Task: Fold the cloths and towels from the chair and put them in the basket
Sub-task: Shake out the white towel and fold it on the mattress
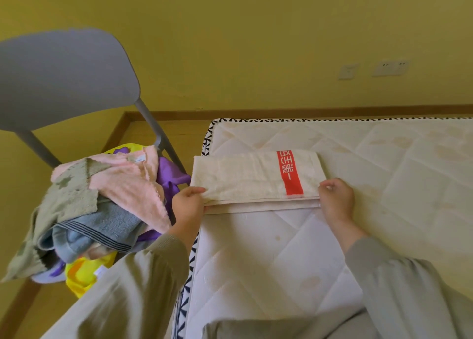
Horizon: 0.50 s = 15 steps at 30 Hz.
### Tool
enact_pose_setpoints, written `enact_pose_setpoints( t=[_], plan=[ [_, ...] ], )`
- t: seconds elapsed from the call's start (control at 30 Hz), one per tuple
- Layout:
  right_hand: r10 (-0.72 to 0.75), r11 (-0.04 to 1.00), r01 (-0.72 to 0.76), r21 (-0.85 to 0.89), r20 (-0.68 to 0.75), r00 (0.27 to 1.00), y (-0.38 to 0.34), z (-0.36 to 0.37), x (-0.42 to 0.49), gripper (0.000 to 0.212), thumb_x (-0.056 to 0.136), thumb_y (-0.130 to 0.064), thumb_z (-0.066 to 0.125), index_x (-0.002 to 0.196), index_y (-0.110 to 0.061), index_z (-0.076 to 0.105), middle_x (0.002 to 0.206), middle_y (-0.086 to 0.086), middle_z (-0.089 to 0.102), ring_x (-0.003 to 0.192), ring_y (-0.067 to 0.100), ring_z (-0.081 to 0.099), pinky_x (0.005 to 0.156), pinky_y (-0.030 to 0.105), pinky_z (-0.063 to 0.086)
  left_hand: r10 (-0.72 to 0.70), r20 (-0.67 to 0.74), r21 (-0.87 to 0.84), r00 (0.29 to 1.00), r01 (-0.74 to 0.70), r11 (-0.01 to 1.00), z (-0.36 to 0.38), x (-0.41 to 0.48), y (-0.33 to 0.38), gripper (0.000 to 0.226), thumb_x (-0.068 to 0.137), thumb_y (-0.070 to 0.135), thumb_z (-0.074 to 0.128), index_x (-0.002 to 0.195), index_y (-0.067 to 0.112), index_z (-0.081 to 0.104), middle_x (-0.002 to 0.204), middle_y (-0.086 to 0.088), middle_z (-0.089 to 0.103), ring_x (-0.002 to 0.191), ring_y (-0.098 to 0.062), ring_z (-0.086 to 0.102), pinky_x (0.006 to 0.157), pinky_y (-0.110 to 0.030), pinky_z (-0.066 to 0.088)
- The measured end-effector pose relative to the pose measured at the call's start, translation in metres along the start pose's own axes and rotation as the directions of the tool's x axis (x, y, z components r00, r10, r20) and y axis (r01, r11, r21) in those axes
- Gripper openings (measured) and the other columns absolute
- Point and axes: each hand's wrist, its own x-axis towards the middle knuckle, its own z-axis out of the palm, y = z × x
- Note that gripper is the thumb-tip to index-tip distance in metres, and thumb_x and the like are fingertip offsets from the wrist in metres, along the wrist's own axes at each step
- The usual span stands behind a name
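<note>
L hand [188,199] & R hand [335,197] both pinch near edge of folded towel [253,176] on mattress [384,185], fingers curled.

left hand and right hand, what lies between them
The folded cream towel with its red band spans from left hand to right hand, head view.

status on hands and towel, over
Hands: left hand and right hand each pinch a near corner of the cream towel, folded over on the mattress. Unfolded pile on the chair. Nothing on the towel; basket not in view.
</note>
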Motion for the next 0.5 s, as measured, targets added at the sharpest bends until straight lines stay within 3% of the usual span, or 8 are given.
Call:
enact_pose_setpoints(
  t=[0.17,0.33,0.4,0.5],
  plan=[
    [0.002,0.959,0.034,-0.28,0.129,0.992,0.012,-0.003,-0.006,0.013,0.081,-0.007,0.053,0.086,-0.016,0.06,0.078,-0.006,0.055,0.063,0.008,0.049,0.054,0.023,0.036,0.012,0.052,0.178,0.999,-0.021,0.984,-0.005,-0.007,-0.018,0.034,0.081,-0.005,0.042,0.087,0.013,0.07,0.075,-0.009,0.065,0.058,-0.021,0.056,0.049,-0.024,0.043],
    [-0.061,0.94,0.087,-0.33,0.09,0.994,0.006,-0.006,-0.013,0.011,0.08,-0.01,0.055,0.084,-0.018,0.061,0.071,-0.007,0.057,0.058,0.005,0.049,0.05,0.02,0.035,0.144,0.079,0.349,0.986,-0.163,0.923,-0.014,-0.01,-0.014,0.033,0.082,-0.001,0.041,0.087,0.022,0.065,0.097,-0.01,0.065,0.077,-0.029,0.062,0.062,-0.032,0.051],
    [-0.101,0.863,0.152,-0.481,0.129,0.986,0.005,-0.007,-0.018,0.009,0.082,-0.011,0.057,0.084,-0.016,0.063,0.087,0.004,0.063,0.071,0.019,0.055,0.06,0.027,0.042,0.208,0.094,0.496,0.974,-0.227,0.838,-0.013,-0.014,-0.014,0.032,0.083,0.0,0.044,0.095,0.018,0.067,0.11,-0.01,0.06,0.086,-0.029,0.059,0.068,-0.032,0.048],
    [-0.258,0.59,0.291,-0.753,0.165,0.952,0.001,-0.001,-0.025,0.015,0.081,-0.01,0.059,0.094,-0.012,0.065,0.115,0.01,0.051,0.105,0.03,0.045,0.09,0.038,0.037,0.448,0.183,0.715,0.875,-0.431,0.55,-0.01,-0.016,-0.018,0.032,0.081,0.0,0.052,0.108,0.009,0.066,0.125,-0.015,0.051,0.109,-0.034,0.048,0.083,-0.039,0.044]
  ],
)
